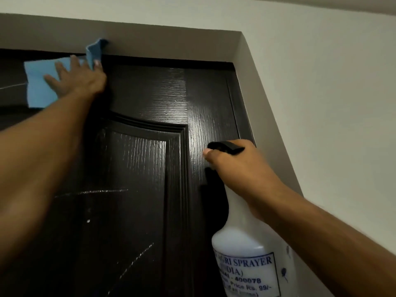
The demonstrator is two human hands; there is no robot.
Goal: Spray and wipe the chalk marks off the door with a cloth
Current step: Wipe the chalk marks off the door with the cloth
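A dark brown panelled door point(150, 99) fills the middle of the view. My left hand point(77, 79) presses a blue cloth point(40, 91) flat against the door's top left, fingers spread; one corner of the cloth folds up over the frame. My right hand point(240, 166) grips the neck of a white spray bottle point(244, 254) with a black trigger head point(225, 146), held close to the door's right side. Faint white chalk lines point(100, 191) run across the lower panel, and another chalk stroke point(137, 260) slants below them.
A grey door frame point(240, 50) surrounds the door at the top and right. A pale wall point(321, 82) lies to the right. The door's upper right surface shines with a wet-looking gloss.
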